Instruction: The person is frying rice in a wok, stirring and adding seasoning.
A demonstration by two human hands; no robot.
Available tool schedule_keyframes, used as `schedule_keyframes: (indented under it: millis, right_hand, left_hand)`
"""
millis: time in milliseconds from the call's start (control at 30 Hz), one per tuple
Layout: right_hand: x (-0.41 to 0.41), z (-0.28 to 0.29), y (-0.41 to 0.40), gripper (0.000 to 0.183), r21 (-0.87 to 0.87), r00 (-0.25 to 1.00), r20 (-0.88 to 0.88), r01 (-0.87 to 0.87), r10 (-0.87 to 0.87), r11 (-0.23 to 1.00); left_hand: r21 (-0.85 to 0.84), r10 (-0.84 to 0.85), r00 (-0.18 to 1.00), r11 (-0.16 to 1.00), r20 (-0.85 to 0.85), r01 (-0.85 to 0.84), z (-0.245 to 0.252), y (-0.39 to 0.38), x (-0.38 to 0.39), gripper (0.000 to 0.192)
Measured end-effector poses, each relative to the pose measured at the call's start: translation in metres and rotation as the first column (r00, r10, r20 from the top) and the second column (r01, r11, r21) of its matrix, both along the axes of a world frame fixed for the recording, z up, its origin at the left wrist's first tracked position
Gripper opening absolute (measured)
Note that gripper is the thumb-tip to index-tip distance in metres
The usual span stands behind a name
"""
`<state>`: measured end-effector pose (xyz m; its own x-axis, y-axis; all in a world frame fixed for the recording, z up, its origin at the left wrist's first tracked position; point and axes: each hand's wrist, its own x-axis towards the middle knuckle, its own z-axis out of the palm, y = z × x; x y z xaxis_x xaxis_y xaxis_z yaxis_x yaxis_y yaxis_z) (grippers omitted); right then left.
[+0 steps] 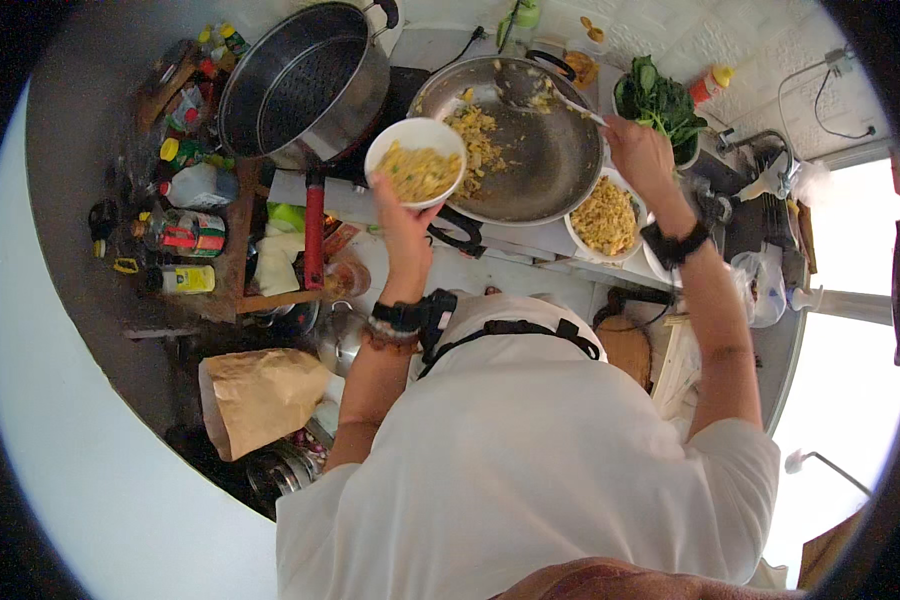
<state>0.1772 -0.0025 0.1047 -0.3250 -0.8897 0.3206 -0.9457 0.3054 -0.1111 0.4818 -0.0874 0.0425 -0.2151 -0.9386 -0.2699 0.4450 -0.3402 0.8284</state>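
Observation:
My left hand [403, 236] holds up a white bowl [376, 140] of fried rice at the left rim of a wide steel pan [547, 176]. Inside the pan, loose fried rice [476, 146] is gathered on the left side. My right hand [640, 154] grips the pale handle of a large spoon or ladle [529, 88], whose head rests over the far part of the pan with some rice about it. Below the right wrist, a second white bowl [606, 255] heaped with fried rice stands on the counter.
A deep dark pot [307, 82] with a perforated base stands left of the pan. A container of leafy greens [656, 105] is at the back right, near a faucet [765, 139]. Several bottles [195, 187] crowd the left shelf. A red handle [313, 236] juts towards me.

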Motion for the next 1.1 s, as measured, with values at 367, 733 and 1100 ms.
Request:
schedule_keyframes:
  millis: [367,733,1100]
  right_hand:
    - [-0.022,-0.069,-0.128,0.042,0.029,0.725,-0.326,-0.634,0.607,0.773]
    - [0.012,0.037,-0.143,0.018,0.588,0.678,-0.566,-0.068,0.470,0.806]
    - [-0.054,-0.006,-0.159,0.014,0.447,0.448,-0.484,-0.612,0.752,0.652]
  left_hand:
    - [-0.010,0.144,0.956,0.989,0.257,-0.147,-0.004,0.027,0.059,0.068]
    - [0.086,0.129,0.986,0.987,0.109,-0.138,-0.021,0.037,0.071,0.066]
    - [0.062,0.154,0.985,0.985,0.074,-0.159,-0.024,0.039,0.076,0.068]
